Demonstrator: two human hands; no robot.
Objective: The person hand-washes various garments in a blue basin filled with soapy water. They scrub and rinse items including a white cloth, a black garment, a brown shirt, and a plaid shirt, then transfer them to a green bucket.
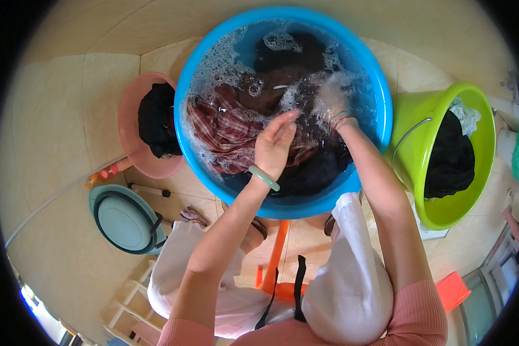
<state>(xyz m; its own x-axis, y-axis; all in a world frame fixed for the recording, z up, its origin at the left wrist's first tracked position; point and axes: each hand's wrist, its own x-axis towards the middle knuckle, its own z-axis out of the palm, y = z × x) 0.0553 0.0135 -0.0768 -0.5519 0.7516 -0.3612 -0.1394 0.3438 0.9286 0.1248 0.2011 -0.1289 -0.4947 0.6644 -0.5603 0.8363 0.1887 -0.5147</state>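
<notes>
Clothes [228,132], one red plaid piece among dark ones I can't count, lie in suds [216,69] inside one blue tub [384,109]. My left hand [275,144], with one green bangle [264,179], hangs above them, thumb and fingers apart. My right hand [331,104] is in the splashing water; I can't tell whether it grips. One pink basin [132,147] and one green bucket [424,109] flank the tub, both holding black cloth [451,158].

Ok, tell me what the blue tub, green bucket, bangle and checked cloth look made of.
Blue tub: probably smooth plastic; even colour and thick moulded rim suggest it.
Green bucket: likely glossy plastic, from its highlights and bright colour.
Bangle: perhaps jade, pale green with polished sheen, though glass or resin is possible.
Checked cloth: wet woven fabric, limp in folds; fibre unclear.
</notes>
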